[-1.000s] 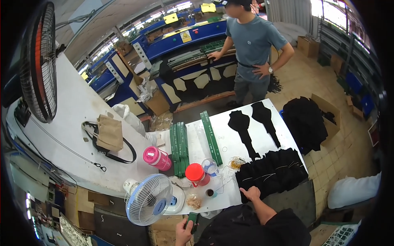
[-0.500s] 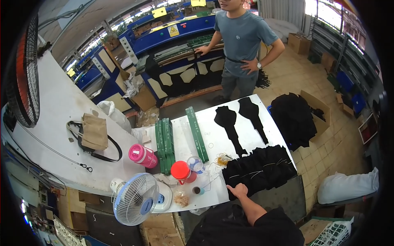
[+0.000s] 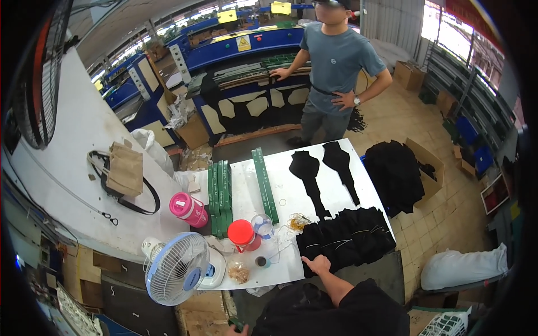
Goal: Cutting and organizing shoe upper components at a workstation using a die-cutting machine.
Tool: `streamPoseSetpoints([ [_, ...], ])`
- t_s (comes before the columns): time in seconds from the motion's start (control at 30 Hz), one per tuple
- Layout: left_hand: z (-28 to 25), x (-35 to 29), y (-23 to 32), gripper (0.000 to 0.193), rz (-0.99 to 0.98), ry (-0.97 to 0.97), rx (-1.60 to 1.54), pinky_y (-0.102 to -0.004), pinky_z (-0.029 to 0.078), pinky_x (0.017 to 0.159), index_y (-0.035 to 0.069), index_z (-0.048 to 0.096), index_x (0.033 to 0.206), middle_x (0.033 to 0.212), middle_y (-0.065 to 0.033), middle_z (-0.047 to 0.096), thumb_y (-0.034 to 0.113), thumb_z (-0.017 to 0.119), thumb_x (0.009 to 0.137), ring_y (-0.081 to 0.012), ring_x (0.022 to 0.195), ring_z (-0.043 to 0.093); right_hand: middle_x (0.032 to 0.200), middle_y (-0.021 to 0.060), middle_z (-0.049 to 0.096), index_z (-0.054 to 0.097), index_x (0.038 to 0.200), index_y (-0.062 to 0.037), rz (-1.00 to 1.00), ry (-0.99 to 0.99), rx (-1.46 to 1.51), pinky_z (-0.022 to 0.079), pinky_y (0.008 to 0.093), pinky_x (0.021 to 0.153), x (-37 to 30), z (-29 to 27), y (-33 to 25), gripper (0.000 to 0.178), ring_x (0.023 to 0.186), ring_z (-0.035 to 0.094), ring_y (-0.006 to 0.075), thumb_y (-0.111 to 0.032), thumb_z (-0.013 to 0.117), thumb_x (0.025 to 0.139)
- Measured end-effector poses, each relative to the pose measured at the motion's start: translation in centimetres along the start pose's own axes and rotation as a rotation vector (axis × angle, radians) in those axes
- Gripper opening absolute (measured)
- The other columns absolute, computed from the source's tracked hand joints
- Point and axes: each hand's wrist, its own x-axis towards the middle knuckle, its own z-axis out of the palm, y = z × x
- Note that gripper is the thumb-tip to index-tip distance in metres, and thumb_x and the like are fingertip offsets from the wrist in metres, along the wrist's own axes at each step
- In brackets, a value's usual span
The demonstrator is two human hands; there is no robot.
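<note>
My right hand [image 3: 318, 265] rests at the near left edge of a bundle of black cut pieces [image 3: 347, 238], its thumb stretched out to the left. Its other fingers are partly hidden, and nothing shows in its grasp. Pale bands cross the bundle. At the lower edge, only the fingers of my left hand [image 3: 238, 331] show, closed around a small dark green thing [image 3: 237, 322] whose kind I cannot make out. Beyond the bundle, two long black cut pieces with wide heads, one left [image 3: 305, 168] and one right [image 3: 339, 159], lie flat on the white table [image 3: 241, 179].
Green bars [image 3: 219, 196], a pink jug [image 3: 188, 209], a red-lidded container [image 3: 242, 235], yellowish rubber bands [image 3: 298, 222] and a fan [image 3: 178, 269] stand or lie leftward. A black pile [image 3: 392, 173] is beyond the right edge. A person [image 3: 339, 67] stands across, by a blue machine [image 3: 224, 50].
The view has shifted slightly, so the table sits a little lower and further left. My left hand has come into view at the bottom with the green thing. My right hand stays by the bundle.
</note>
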Motion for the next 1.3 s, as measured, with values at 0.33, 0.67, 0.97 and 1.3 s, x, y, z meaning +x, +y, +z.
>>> streamPoseSetpoints([
  [0.33,-15.4,6.5,35.3,0.047,0.961,0.569,-0.28,-0.0514,0.052,0.101,0.003,0.076,0.109,0.136,-0.0278,0.058,0.024,0.094,0.071,-0.0464,0.121,0.061,0.062,0.0121,0.073,0.075,0.065,0.0042,-0.007,-0.143,0.097,0.06,0.04,0.065,-0.3,2.5,0.1,0.086,0.061,0.076,0.0268,-0.08,0.072,0.081],
  [0.67,-19.1,8.4,47.1,0.078,1.086,1.222,-0.457,-0.0506,0.049,0.103,0.003,0.054,0.138,0.145,-0.0247,0.06,0.01,0.093,0.071,-0.0434,0.122,0.063,0.065,0.0123,0.073,0.073,0.07,0.0042,-0.079,-0.178,0.344,0.057,0.0349,0.058,-1.9,3.0,3.7,0.069,0.055,0.072,0.0222,-0.061,0.076,0.092],
  [0.97,-17.2,8.2,50.4,0.097,1.092,1.269,-0.457,-0.0408,0.055,0.095,0.001,0.049,0.146,0.141,-0.0178,0.059,0.017,0.102,0.065,-0.034,0.119,0.062,0.074,0.0055,0.078,0.081,0.078,-0.0034,-0.009,-0.366,0.234,0.06,0.0331,0.065,-1.8,0.3,2.5,0.068,0.066,0.076,0.0167,-0.07,0.075,0.087],
  [1.3,-16.5,6.5,47.3,0.054,1.091,0.945,-0.275,-0.0502,0.053,0.101,0.007,0.072,0.117,0.135,-0.0265,0.061,0.026,0.096,0.072,-0.0451,0.118,0.063,0.061,0.0054,0.072,0.075,0.061,-0.0052,0.123,-0.158,0.123,0.058,0.0344,0.061,-1.3,0.0,1.6,0.063,0.056,0.072,0.0193,-0.066,0.087,0.073],
])
